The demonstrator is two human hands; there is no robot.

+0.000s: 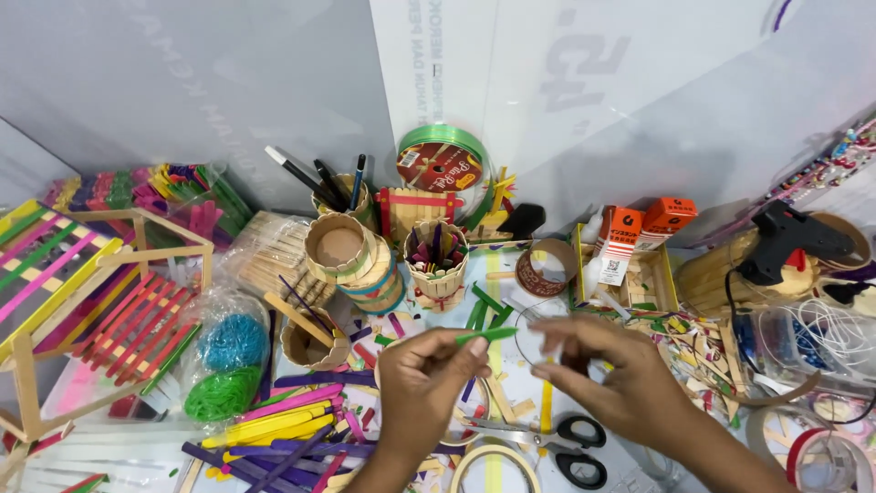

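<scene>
Colored stick frame (100, 301) crowds the far left, loose sticks (283, 429) beside it. Left hand (422, 379) pinched shut on green stick (486, 336), held level above the table, before the stick cups (351, 260). Right hand (613, 370), fingers curled, meets its other end; grip unclear. Best to pinch near both ends. Scissors (566, 447) lie just below; open room is scant.

We see two small upright boxes (619, 243), white below with orange tops, standing side by side in a little yellow-edged tray toward the back right of the surface. Behind the cups stands a green ribbon spool (441, 157) with a round red label. At left, clear plastic bags (224, 361) hold blue and green bands.
</scene>
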